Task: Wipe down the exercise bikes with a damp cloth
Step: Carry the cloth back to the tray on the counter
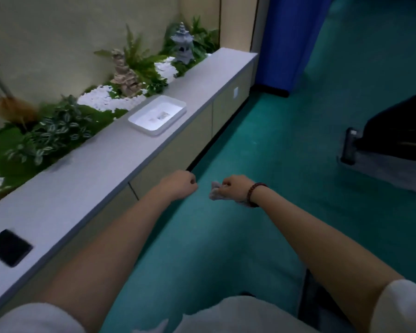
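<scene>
A: Surroundings, left to right?
B: Black square panel (9,247) lies flat on the grey tabletop (82,179), far left. Behind the tabletop is a planter bed: leafy plants (55,131), white pebbles (101,98), a tan rockery piece (124,73) and a grey stone lantern (182,44). A white tray (157,115) sits on the tabletop. It's rectangular with rounded corners and a shallow rim. The small bits inside are too blurred to name. Beige cabinet doors (228,102) run below.
A: Right side?
B: Teal floor (274,140), matte. Blue partition (291,39) at the back. Dark machine (394,131) at the right edge, cut by the frame, with a grey foot on the floor. Too blurred to tell what it is.
A: Grips?
B: Left grip (178,185) is curled into a fist with nothing visible in it, at the tabletop's front edge. Right grip (234,188) is near it, not touching, with fingers curled round the cloth (215,192).
A: Cloth state?
B: Crumpled and pale grey-white. It pokes out of the fist on the left and under the wrist. It's over the floor, well apart from the dark machine. There's a brown bead bracelet (255,194) on that wrist.
</scene>
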Tool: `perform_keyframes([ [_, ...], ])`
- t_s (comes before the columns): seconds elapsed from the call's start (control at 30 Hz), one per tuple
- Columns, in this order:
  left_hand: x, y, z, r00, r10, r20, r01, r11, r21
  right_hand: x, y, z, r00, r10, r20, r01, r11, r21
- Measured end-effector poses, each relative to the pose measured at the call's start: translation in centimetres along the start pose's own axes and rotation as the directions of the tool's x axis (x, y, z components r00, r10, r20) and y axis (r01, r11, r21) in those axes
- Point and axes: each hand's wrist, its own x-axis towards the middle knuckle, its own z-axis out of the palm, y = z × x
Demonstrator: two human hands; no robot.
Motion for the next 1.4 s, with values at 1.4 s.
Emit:
perform_keyframes([
  [1.4, 54.0, -23.8, -22.5, 0.946, -0.282, -0.161, 0.219, 0.921, -0.323, 60.1, -13.6, -32.2, 0.979, -0.203, -0.018, 0.203, 0.979, -0.02],
])
